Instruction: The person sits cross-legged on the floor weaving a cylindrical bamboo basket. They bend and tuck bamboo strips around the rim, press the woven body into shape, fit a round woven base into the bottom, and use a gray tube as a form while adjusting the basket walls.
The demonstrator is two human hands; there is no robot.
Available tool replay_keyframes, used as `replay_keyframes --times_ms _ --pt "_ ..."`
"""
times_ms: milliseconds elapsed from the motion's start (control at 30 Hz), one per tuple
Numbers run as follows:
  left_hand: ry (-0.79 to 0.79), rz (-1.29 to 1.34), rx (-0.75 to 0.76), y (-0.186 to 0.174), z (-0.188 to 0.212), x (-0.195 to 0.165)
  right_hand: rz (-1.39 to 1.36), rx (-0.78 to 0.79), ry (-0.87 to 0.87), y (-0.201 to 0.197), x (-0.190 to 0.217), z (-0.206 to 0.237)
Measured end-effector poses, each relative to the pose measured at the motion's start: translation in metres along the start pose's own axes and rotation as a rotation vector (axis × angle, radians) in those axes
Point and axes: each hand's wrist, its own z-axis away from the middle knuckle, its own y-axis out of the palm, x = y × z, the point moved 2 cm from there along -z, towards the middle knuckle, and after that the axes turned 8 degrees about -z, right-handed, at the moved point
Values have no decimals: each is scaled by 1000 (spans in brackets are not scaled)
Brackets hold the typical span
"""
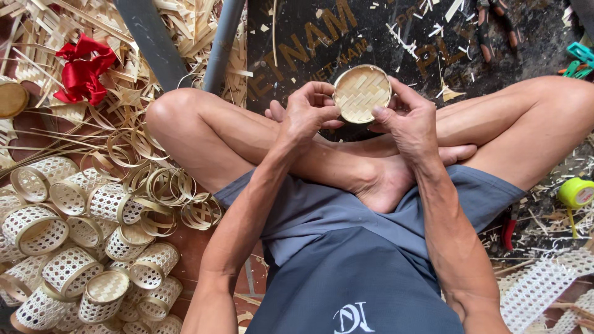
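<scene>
Floor littered with bamboo strips, dark mat far side. Person sat cross-legged. Round woven disc held above crossed legs, centre frame, flat face toward camera. Left hand clamped on disc's left rim, right hand on right rim; both grips closed on it, fingertips on edge. Disc sat between the hands, equally near both. Finished woven baskets piled near left, well apart.
</scene>
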Motion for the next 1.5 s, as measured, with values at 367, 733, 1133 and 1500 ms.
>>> replay_keyframes --times_ms 367,733,1133,1500 --pt "63 -56 -93 10 -7 1 -56 -58 -139 8 -8 8" --pt "48 -400 -115 6 -9 -27 466 -115 -394 10 0 16" --pt "20 -240 94 -1 -3 -41 455 -87 -340 -3 10 12" --pt "-11 -234 93 -4 -10 -42 470 -50 -320 -5 15 5"
